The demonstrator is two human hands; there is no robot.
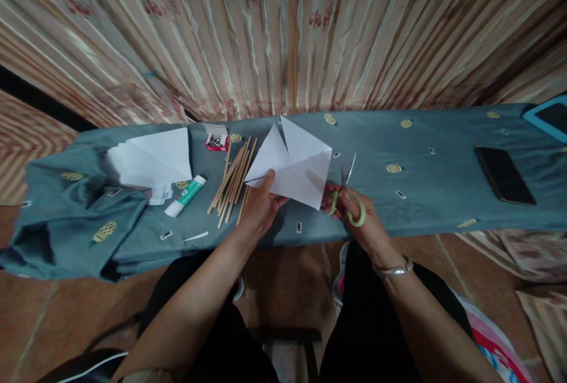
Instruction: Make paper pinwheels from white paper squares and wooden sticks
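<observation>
White sheet point(305, 173), split inward from its far side, held between the far and near edges of the cloth-covered surface point(425, 194); left hand point(260, 203) pinching it, right hand point(367, 230) closed around parted scissors point(344, 181). The split may tear onward if the pinch slackens. Beyond the far edge, a curtain point(290, 34); below, tiled floor point(287, 279)

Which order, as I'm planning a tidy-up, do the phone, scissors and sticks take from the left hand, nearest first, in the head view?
1. Sticks: just left of the left hand.
2. Scissors: to its right, in the right hand.
3. Phone: far right.
</observation>
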